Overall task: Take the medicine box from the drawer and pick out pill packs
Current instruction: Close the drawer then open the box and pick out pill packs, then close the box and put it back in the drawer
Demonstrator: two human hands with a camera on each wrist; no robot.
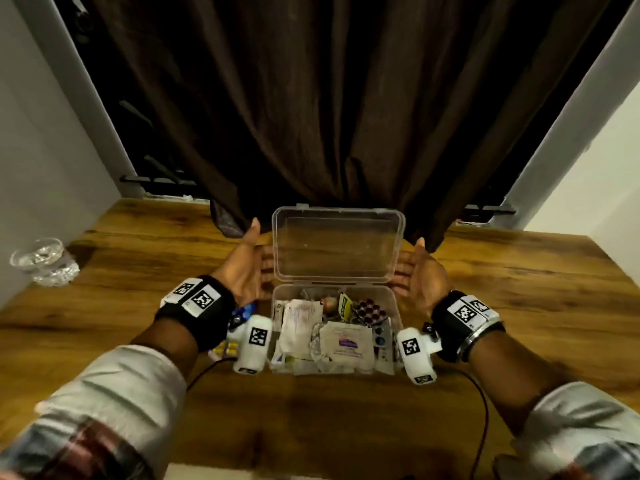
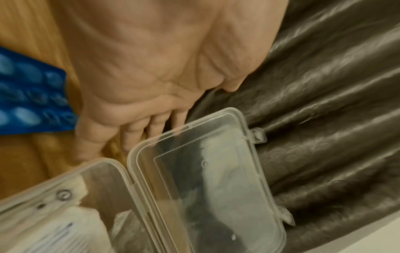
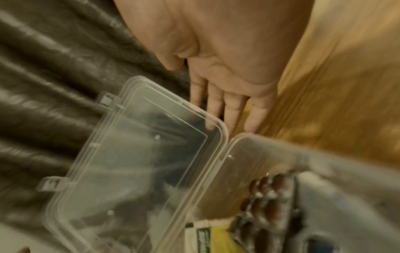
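A clear plastic medicine box (image 1: 393,299) stands on the wooden table, its hinged lid (image 1: 337,245) (image 2: 205,179) (image 3: 134,154) upright and open. Inside lie white paper packets (image 1: 301,323), a dark-red pill pack (image 1: 369,311) (image 3: 268,196) and several other packs. My left hand (image 1: 251,266) (image 2: 147,102) is at the lid's left edge with straight fingers. My right hand (image 1: 417,275) (image 3: 229,95) is at the lid's right edge, fingers also straight. Neither hand holds anything. A blue pill pack (image 1: 244,310) (image 2: 32,97) lies on the table under my left wrist.
A dark brown curtain (image 1: 311,116) hangs just behind the box and touches the table's far edge. A cut-glass bowl (image 1: 45,261) stands at the far left of the table (image 1: 138,254). Yellow pills (image 1: 225,348) lie near my left wrist. Black cables (image 1: 483,403) trail toward the front edge.
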